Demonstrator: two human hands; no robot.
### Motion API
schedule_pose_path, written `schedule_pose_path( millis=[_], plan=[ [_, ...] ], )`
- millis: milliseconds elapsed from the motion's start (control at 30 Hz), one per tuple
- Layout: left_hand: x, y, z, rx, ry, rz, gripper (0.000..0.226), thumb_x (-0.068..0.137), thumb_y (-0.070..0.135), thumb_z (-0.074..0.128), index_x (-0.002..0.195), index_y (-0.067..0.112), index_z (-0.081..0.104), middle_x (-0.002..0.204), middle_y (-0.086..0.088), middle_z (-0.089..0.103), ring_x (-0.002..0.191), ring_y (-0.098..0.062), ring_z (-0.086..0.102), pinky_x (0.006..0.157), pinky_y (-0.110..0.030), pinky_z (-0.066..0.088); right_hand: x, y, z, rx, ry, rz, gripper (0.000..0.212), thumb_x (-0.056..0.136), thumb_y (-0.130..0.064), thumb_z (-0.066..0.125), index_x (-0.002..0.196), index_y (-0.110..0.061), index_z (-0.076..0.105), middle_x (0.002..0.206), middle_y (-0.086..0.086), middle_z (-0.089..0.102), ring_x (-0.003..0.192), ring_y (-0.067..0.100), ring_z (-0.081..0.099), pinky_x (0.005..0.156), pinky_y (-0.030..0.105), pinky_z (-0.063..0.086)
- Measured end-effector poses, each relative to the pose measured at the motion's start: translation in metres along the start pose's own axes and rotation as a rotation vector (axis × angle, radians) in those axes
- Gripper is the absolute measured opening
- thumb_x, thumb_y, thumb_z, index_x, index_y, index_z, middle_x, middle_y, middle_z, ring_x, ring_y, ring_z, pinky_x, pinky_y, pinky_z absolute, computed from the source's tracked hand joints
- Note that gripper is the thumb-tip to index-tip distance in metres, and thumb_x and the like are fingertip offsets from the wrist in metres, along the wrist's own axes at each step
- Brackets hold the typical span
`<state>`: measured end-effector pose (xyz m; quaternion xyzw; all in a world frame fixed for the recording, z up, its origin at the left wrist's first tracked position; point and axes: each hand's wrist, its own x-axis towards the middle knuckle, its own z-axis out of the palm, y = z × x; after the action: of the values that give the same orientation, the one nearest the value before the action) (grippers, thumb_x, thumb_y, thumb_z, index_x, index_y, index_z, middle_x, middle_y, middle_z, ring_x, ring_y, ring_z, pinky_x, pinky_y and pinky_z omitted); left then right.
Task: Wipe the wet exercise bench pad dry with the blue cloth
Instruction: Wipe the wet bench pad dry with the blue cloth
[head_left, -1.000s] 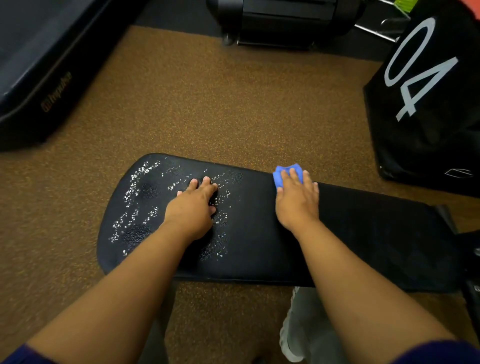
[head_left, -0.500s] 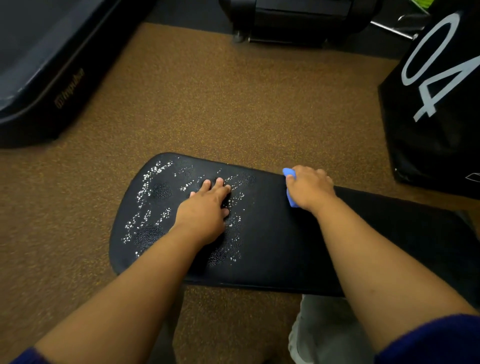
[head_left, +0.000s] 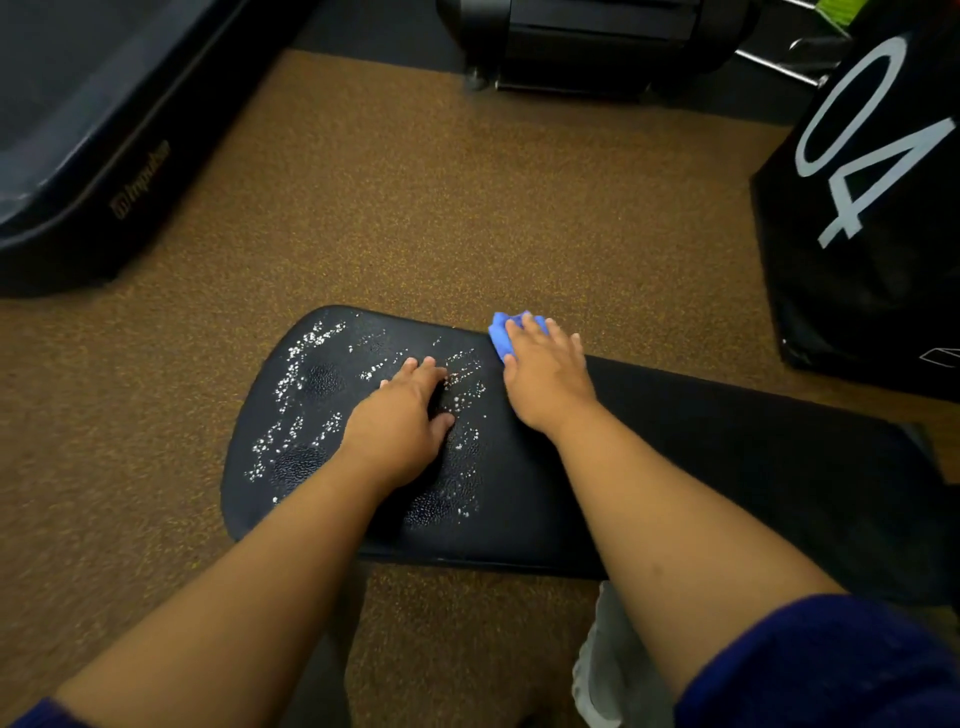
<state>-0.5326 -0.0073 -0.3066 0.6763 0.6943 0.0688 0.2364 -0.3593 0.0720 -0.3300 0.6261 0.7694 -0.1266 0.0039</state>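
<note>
Bench pad (head_left: 675, 467): black, long axis running left to right, rounded end pointing left, raised above the speckled brown floor (head_left: 389, 208).

Water droplets (head_left: 306, 405): scattered over the pad's left end, left of and around the left fingers.

Left hand (head_left: 400, 421): palm down, flat on the wet area, forearm reaching in from lower left; fingers (head_left: 415, 371) spread loosely, holding nothing.

Blue cloth (head_left: 501, 335): bunched at the pad's far edge, showing beyond and left of the right fingers.

Right hand (head_left: 545, 379): palm down, pressed onto the cloth, forearm coming from lower right; fingers (head_left: 535, 332) extended flat over the cloth, pinning it to the pad.

Black bag (head_left: 872, 208): printed "04", on the floor, well right of the right fingers.
</note>
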Motion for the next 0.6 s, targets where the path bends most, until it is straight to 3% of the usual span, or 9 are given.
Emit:
schedule_pose_path(
  millis=[67, 200, 300, 400, 500, 600],
  plan=[
    [-0.005, -0.006, -0.002, -0.025, 0.030, 0.014, 0.053, 0.090, 0.034, 0.055, 0.140, 0.025, 0.037, 0.155, 0.004, 0.028, 0.145, -0.015, 0.019, 0.114, -0.040, 0.028, -0.008, -0.018, 0.002, -0.007, 0.048, -0.010, 0.051, 0.098, -0.030, 0.033, 0.147, -0.019, 0.022, 0.156, 0.000, 0.020, 0.143, 0.025, 0.009, 0.115, 0.048, 0.007],
    [-0.011, -0.013, -0.007, 0.052, 0.061, 0.050, 0.048, 0.092, 0.029, 0.052, 0.138, 0.018, 0.043, 0.154, -0.002, 0.030, 0.146, -0.019, 0.017, 0.118, -0.044, 0.012, -0.052, -0.006, 0.004, 0.071, 0.008, -0.356, 0.050, 0.097, -0.032, 0.033, 0.146, -0.022, 0.029, 0.155, -0.003, 0.024, 0.145, 0.019, 0.007, 0.116, 0.042, 0.005],
    [-0.014, -0.018, -0.009, 0.117, 0.032, 0.011, 0.047, 0.093, 0.033, 0.050, 0.139, 0.023, 0.042, 0.155, 0.002, 0.027, 0.146, -0.018, 0.016, 0.118, -0.045, 0.013, -0.069, 0.023, 0.003, 0.106, -0.017, -0.504, 0.053, 0.091, -0.041, 0.027, 0.141, -0.027, 0.038, 0.151, -0.008, 0.033, 0.143, 0.017, 0.015, 0.115, 0.041, 0.008],
    [-0.014, -0.019, -0.009, 0.097, 0.000, -0.002, 0.048, 0.093, 0.034, 0.050, 0.139, 0.025, 0.042, 0.156, 0.004, 0.024, 0.146, -0.018, 0.015, 0.119, -0.044, 0.017, -0.047, 0.034, 0.001, 0.045, 0.005, -0.282, 0.048, 0.097, -0.035, 0.034, 0.145, -0.030, 0.030, 0.155, -0.009, 0.022, 0.145, 0.017, 0.006, 0.115, 0.044, -0.001],
    [-0.011, -0.016, -0.012, 0.089, -0.027, -0.034, 0.047, 0.092, 0.033, 0.052, 0.138, 0.026, 0.042, 0.157, 0.005, 0.023, 0.146, -0.019, 0.016, 0.118, -0.045, 0.020, -0.025, 0.010, 0.001, 0.000, 0.051, -0.009, 0.049, 0.099, -0.030, 0.032, 0.147, -0.024, 0.023, 0.158, -0.004, 0.013, 0.145, 0.022, 0.002, 0.115, 0.049, 0.000],
    [-0.009, -0.014, -0.014, 0.125, -0.050, -0.049, 0.048, 0.092, 0.033, 0.053, 0.138, 0.026, 0.041, 0.157, 0.004, 0.023, 0.146, -0.019, 0.018, 0.117, -0.044, 0.022, -0.036, -0.010, 0.007, -0.013, 0.050, -0.081, 0.050, 0.099, -0.030, 0.030, 0.148, -0.021, 0.021, 0.157, -0.002, 0.016, 0.145, 0.022, 0.001, 0.115, 0.046, 0.000]
  ],
)
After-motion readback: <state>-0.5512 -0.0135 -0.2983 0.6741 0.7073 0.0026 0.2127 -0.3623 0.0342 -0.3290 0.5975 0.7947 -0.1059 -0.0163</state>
